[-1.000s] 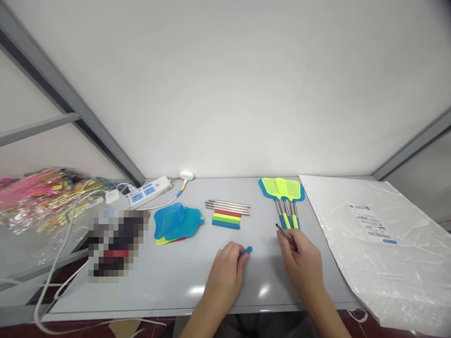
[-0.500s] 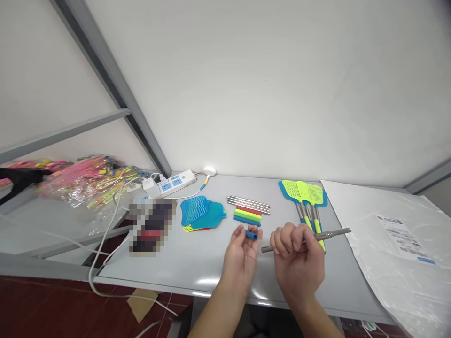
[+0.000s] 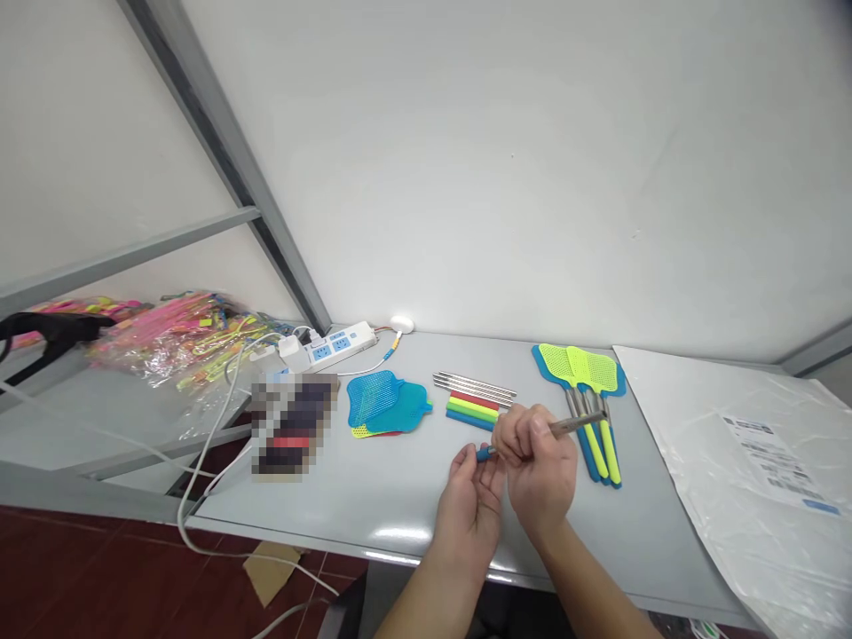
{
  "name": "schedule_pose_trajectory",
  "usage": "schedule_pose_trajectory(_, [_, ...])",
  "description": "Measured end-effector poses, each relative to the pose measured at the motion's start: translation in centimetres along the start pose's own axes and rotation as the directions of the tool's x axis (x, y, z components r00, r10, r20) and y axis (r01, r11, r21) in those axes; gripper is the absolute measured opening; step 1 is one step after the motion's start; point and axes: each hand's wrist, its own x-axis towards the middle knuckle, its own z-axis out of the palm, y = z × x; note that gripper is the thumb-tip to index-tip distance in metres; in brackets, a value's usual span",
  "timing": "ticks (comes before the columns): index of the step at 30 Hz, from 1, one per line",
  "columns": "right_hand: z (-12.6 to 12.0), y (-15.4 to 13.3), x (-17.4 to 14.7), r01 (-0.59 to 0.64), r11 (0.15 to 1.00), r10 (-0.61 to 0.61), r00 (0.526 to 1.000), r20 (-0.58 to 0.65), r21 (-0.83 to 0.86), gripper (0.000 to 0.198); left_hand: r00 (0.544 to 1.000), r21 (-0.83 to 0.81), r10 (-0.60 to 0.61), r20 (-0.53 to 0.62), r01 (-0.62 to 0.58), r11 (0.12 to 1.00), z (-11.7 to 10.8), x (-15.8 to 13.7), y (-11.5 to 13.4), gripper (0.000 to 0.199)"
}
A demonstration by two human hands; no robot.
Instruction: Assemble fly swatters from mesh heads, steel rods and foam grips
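Between the fingers of my left hand (image 3: pixel 471 497) is a blue handle sleeve (image 3: pixel 484 453), partly covered by the fingertips. My right hand (image 3: pixel 540 466) is closed around a metal rod (image 3: pixel 579 422), whose far end sticks out to the right. The rod's other end meets the open end of the blue sleeve; how deep it sits I cannot tell. Just beyond my hands lie coloured handle sleeves (image 3: pixel 472 408) in red, yellow, green and blue, with several metal rods (image 3: pixel 474 389) behind them. Blue fly swatter heads (image 3: pixel 406 408) are stacked to the left, a yellow one underneath.
Assembled fly swatters (image 3: pixel 599 426) lie to the right, beside a white plastic sheet (image 3: pixel 706 444) with a label. A power strip (image 3: pixel 339 344) with cables stands at the back left. Bagged colourful items (image 3: pixel 179 337) fill the far left, near a metal frame (image 3: pixel 226 151).
My right hand has moved left and brought the rod's end to the blue sleeve in my left hand. The view has shifted slightly.
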Motion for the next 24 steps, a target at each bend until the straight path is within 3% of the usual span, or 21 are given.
schedule_pose_trajectory(2, [-0.3,0.6,0.0,-0.056,0.994,0.060,0.997,0.042,-0.089,0.039,1.000,0.004,-0.027,-0.016,0.027,1.000,0.1,-0.3,0.0,0.013])
schedule_pose_trajectory(5, [-1.2,1.9,-0.1,-0.085,0.953,0.119,0.988,0.101,-0.291,0.039,0.994,0.028,-0.084,0.073,0.082,0.996,0.6,-1.2,0.3,0.018])
schedule_pose_trajectory(9, [-2.4,3.1,-0.6,-0.026,0.815,0.160,0.970,0.181,-0.579,0.036,0.976,0.090,-0.151,0.157,0.138,0.986,0.5,-1.8,0.8,0.035])
schedule_pose_trajectory(13, [-3.4,3.7,-1.0,-0.018,0.764,0.201,0.956,0.211,-0.645,0.035,0.964,0.240,-0.200,0.175,0.155,0.958,-1.0,-1.5,1.8,0.038])
schedule_pose_trajectory(16, [-3.9,4.2,-1.1,-0.033,0.775,0.219,0.950,0.220,-0.631,0.035,0.964,0.505,-0.092,0.249,-0.048,0.862,-2.2,-1.4,3.6,0.038])
schedule_pose_trajectory(18, [-4.1,4.5,-1.1,-0.026,0.784,0.221,0.945,0.240,-0.620,0.033,0.945,0.685,0.124,0.304,-0.307,0.661,-2.5,-1.8,5.1,0.035])
schedule_pose_trajectory(19, [-4.2,4.7,-1.1,-0.022,0.786,0.221,0.943,0.248,-0.618,0.032,0.903,0.737,0.249,0.351,-0.430,0.522,-2.4,-2.2,5.7,0.033])
schedule_pose_trajectory(21, [-4.2,4.9,-1.1,-0.011,0.784,0.218,0.941,0.259,-0.620,0.031,0.751,0.741,0.425,0.505,-0.630,0.234,-1.5,-3.1,6.7,0.029])
schedule_pose_trajectory(23, [-4.2,5.0,-1.1,0.001,0.787,0.222,0.933,0.283,-0.617,0.030,0.586,0.647,0.447,0.676,-0.762,0.023,-0.1,-3.9,6.8,0.027])
schedule_pose_trajectory(24, [-4.2,5.1,-1.1,0.009,0.790,0.227,0.924,0.307,-0.613,0.029,0.532,0.596,0.411,0.740,-0.803,-0.033,0.7,-4.2,6.5,0.027])
